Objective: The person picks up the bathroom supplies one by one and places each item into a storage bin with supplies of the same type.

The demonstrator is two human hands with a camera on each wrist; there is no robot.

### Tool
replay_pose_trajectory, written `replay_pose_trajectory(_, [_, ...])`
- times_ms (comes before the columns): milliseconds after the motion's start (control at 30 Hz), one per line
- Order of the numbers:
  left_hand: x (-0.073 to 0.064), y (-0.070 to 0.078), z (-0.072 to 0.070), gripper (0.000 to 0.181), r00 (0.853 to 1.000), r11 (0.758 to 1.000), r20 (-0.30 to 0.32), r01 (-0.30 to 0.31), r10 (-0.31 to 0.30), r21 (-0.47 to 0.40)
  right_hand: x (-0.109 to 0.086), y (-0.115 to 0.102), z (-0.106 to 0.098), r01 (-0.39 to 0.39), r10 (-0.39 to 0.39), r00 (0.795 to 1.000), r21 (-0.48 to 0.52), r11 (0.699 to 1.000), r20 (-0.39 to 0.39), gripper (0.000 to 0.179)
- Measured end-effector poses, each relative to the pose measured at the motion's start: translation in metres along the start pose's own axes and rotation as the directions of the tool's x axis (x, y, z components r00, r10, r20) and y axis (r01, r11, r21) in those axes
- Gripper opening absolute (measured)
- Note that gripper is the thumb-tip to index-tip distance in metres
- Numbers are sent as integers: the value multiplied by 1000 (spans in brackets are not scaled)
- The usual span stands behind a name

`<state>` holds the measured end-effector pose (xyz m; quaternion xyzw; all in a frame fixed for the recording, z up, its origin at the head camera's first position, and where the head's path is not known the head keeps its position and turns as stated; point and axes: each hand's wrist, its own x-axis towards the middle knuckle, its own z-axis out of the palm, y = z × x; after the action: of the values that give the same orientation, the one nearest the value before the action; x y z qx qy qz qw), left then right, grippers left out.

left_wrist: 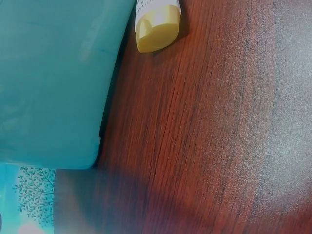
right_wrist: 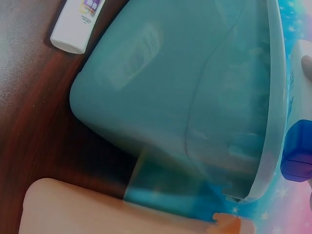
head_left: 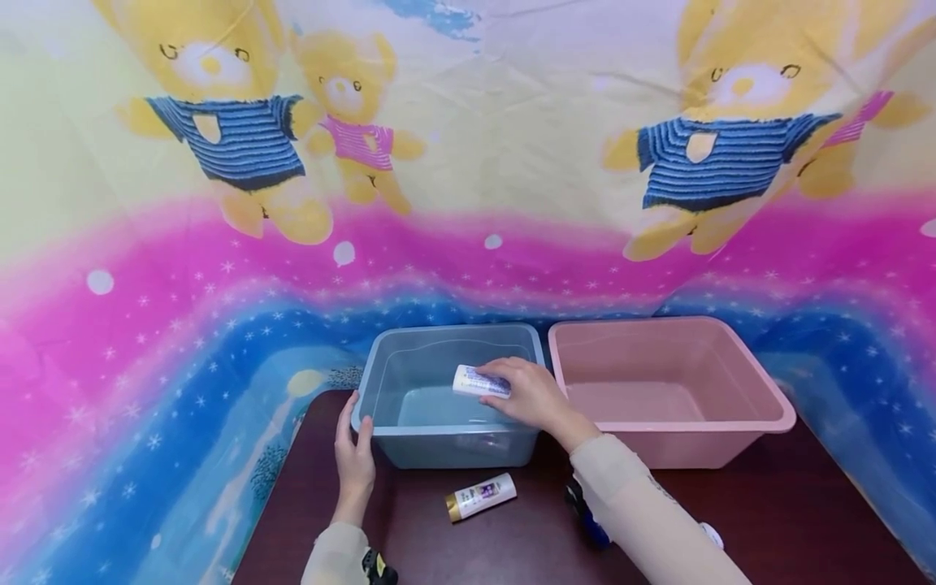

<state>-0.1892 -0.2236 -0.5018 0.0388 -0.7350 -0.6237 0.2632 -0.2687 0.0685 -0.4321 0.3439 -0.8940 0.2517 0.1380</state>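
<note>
Over the blue basin [head_left: 453, 451], my right hand [head_left: 530, 394] grips a white bottle [head_left: 471, 382] with blue print, tilted on its side. Its blue cap [right_wrist: 298, 151] shows at the edge of the right wrist view. My left hand [head_left: 354, 455] rests at the basin's front left corner, fingers fairly straight along the outside and thumb near the front rim. On the table in front of the basin lies a second white bottle [head_left: 486, 496] with a gold cap [left_wrist: 158, 29] and a purple label.
A pink basin [head_left: 658, 447] stands right beside the blue one on the dark wooden table [head_left: 417, 544]. Partly behind my right forearm are a dark blue object [head_left: 595, 530] and a small white object [head_left: 711, 536]. A printed bear cloth [head_left: 468, 179] hangs behind.
</note>
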Motion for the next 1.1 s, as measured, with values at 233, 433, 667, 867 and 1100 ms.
replay_pose_trajectory(233, [-1,0,2,48,1000,1000,-11,7,-7,-1,5,6,0,-20,20,1000,6,1000,11,48])
replay_pose_trajectory(433, [-1,0,1,48,1000,1000,-1,9,-9,-15,9,10,1,-50,50,998,10,999,41,46])
replay_pose_trajectory(667, [0,-2,0,49,1000,1000,3,9,-9,-22,11,12,4,-84,81,992,25,996,97,47])
replay_pose_trajectory(867, [0,-1,0,48,1000,1000,-1,5,-5,-22,13,14,7,-84,81,991,30,996,105,47])
replay_pose_trajectory(1100, [0,-1,0,48,1000,1000,-6,-6,6,-4,17,17,9,-75,73,990,12,997,119,46])
